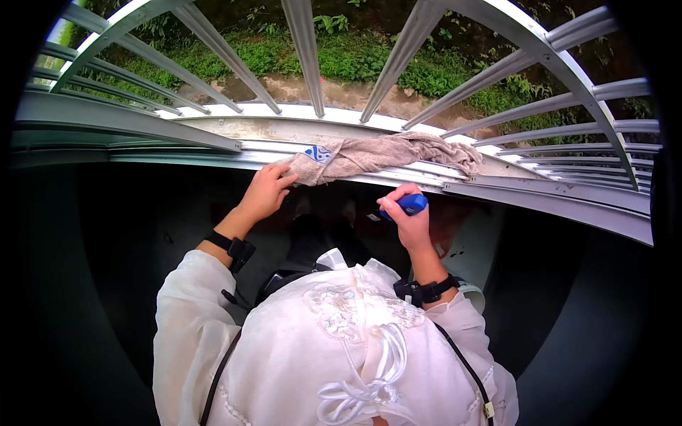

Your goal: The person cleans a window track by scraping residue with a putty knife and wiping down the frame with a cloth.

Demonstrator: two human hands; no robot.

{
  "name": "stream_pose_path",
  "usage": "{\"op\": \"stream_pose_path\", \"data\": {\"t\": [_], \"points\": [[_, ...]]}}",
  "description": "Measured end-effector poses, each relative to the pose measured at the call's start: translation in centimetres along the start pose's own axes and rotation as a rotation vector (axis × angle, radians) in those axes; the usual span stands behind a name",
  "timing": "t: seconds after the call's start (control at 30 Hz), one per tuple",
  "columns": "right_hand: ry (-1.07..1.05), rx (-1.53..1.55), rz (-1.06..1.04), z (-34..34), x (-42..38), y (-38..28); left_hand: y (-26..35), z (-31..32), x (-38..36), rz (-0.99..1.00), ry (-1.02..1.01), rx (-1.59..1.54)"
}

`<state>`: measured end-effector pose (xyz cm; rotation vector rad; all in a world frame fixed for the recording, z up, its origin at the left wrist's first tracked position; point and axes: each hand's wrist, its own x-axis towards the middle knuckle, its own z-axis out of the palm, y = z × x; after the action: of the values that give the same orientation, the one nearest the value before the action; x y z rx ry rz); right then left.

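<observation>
A wrung, brownish-pink towel (376,156) with a blue-and-white patch lies stretched along the metal window track. My left hand (266,192) is at its left end, thumb and fingers closed on the edge of the cloth. Just below the sill, on the right, my right hand (410,224) is wrapped round a blue handle (412,204). The working end of that handled tool is hidden, so its kind cannot be made out. It is apart from the towel.
Metal guard bars (305,57) curve outward beyond the window track (547,195). A sliding frame edge (128,121) is on the left. Outside are green plants (348,60) and bare ground. Dark wall lies below the sill.
</observation>
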<state>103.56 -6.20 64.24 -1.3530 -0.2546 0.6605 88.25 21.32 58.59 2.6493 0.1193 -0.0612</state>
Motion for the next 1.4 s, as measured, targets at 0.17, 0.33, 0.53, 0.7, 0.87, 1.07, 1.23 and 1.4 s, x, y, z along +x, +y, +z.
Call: {"op": "stream_pose_path", "data": {"t": [0.17, 0.33, 0.53, 0.7, 0.87, 1.07, 1.23, 1.4], "points": [[-0.273, 0.108, -0.124, 7.5, 5.9, -1.0, 1.7, 0.7, -1.8, -0.204, 0.264, -0.144], [-0.367, 0.01, -0.123, 14.3, 10.1, 2.0, 2.1, 0.3, -3.7, -0.288, 0.377, -0.157], [-0.325, -0.282, -0.219, 17.0, 10.7, 3.8, 2.7, -1.3, -2.9, -0.316, 0.469, -0.297], [-0.286, -0.203, -0.132, 17.0, 12.4, 5.6, 1.3, 0.3, -0.1, -0.405, 0.328, -0.424], [-0.239, -0.088, 0.034, 16.6, 14.1, 4.9, -0.4, 1.3, 3.7, -0.638, 0.185, -0.653], [-0.215, -0.008, 0.13, 14.8, 15.3, 4.7, -0.9, 1.3, 5.3, -0.494, 0.115, -0.483], [-0.175, -0.082, 0.162, 10.6, 15.4, 3.7, 2.0, 3.4, 8.0, -0.401, 0.078, -0.49], [-0.077, -0.156, 0.17, 3.5, 14.1, 2.1, 7.2, 7.4, 11.9, -0.286, 0.061, -0.499]]}}
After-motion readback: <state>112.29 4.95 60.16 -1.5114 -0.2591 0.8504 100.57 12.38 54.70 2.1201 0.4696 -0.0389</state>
